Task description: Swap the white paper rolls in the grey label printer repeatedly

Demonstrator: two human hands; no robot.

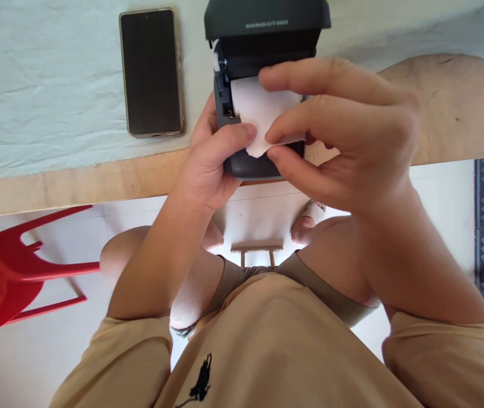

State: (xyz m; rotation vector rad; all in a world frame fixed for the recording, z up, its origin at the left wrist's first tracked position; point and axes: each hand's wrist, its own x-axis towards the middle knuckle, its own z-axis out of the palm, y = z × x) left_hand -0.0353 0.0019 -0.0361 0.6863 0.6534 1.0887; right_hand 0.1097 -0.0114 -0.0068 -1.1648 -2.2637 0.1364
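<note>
A small black label printer [263, 167] sits at the table's near edge, its lid [267, 25] raised and tipped away from me. White label paper [263, 105] lies across the opening, its torn-looking end hanging over the front. My left hand [214, 161] grips the printer's left side, with the thumb pressed on the paper's left edge. From the right, my right hand [344, 124] pinches the paper's end between thumb and index finger, while another finger rests higher up on the sheet. Part of the printer's right side is hidden behind this hand.
A smartphone [152, 73] with a dark screen lies left of the printer on a pale cloth [55, 79]. The wooden table edge [140, 173] runs in front of me. A red plastic chair [4, 277] stands at the lower left.
</note>
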